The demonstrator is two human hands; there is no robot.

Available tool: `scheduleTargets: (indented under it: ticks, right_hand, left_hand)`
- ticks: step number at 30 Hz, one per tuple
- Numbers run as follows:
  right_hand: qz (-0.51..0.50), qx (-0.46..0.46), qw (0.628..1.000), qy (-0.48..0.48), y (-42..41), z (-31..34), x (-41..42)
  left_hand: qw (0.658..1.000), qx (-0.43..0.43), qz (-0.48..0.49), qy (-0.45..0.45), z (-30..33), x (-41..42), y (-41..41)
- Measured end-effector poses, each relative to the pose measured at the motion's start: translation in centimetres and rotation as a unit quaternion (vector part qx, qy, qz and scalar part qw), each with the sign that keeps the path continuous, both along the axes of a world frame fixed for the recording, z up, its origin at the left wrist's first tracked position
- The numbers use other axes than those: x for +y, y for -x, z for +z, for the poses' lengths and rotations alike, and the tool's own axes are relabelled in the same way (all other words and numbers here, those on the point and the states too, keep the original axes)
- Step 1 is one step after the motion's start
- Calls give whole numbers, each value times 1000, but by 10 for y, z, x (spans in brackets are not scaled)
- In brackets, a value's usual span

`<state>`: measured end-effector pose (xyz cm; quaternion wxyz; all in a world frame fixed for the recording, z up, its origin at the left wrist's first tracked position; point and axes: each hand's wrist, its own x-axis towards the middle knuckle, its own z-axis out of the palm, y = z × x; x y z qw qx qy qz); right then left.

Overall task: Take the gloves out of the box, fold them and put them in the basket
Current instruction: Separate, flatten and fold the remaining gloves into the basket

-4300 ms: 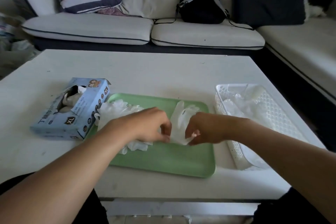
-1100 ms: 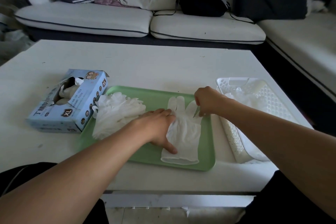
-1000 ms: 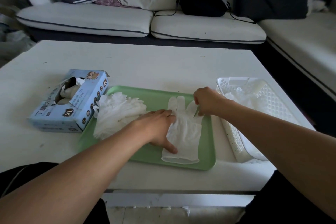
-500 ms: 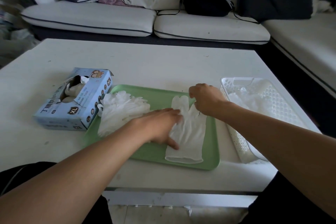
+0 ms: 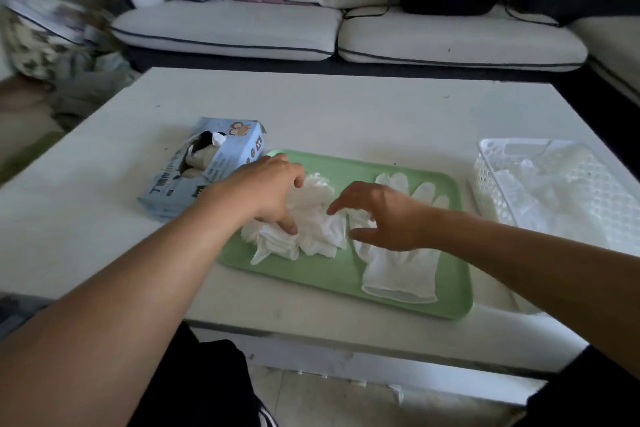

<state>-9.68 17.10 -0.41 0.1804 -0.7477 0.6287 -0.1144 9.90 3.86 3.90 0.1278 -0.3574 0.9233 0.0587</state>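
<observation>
head view: on the desk (image 5: 346, 114) a green tray (image 5: 332, 274) carries a pile of gloves (image 5: 315, 229) and one flat glove (image 5: 401, 270). the left hand (image 5: 270, 191) presses on the pile with loose fingers; the right hand (image 5: 384, 215), spread, hovers between them. the box (image 5: 207, 166) stands left, the basket (image 5: 554, 191) right, a sofa (image 5: 346, 31) behind.

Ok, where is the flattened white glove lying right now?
In the head view the flattened white glove lies on the right half of the green plastic tray, partly under the right hand, beside the crumpled glove pile.
</observation>
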Motion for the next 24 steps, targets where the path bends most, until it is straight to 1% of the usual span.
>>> scheduleTargets:
  ticks: [2,4,7,11,12,13,14,16,17,18,19,20,22,24]
  right_hand:
    - [53,11,998,19,-17,1,0]
    - [67,36,997,13,-29,0,-1]
    - [52,70,996,-22,-38,-3,-3]
    - [19,49,998,-35,-35,1,-2]
    - [6,25,999,-32,-33,3,-2]
    - [-12,-23,999,-32,-32,7,-4]
    - [-32,-91,995,-39,-31,10,-5]
    - [-72,-223,970,-71,-31,15,-7]
    - [-89,-253,960,-79,-30,16,-8]
    - [-99,-259,957,-82,-29,15,-9]
    - [-100,-250,959,-85,-28,14,-8]
    - [-87,-221,967,-89,-28,12,-7]
    - [-38,-121,986,-108,-29,8,-3]
    - [-7,-41,991,-126,-30,2,1]
  left_hand:
    - [999,-31,10,-8,3,-4,-13]
    - [998,-51,15,-20,1,-7,-20]
    - [997,-56,21,-46,-12,-9,-25]
    - [998,-61,23,-28,-24,2,-19]
    - [998,-56,30,-21,-27,8,-16]
    - [998,-49,43,-17,-30,13,-12]
    - [998,-42,55,-10,-34,18,-9]
    - [996,-37,74,12,-41,26,-3]
    - [996,-33,81,19,-44,28,0]
    - [996,-28,85,22,-45,28,1]
    - [996,-25,87,21,-45,28,2]
    - [996,-24,85,19,-44,26,2]
    - [996,-31,79,11,-43,22,2]
    - [997,-38,72,-1,-41,18,1]
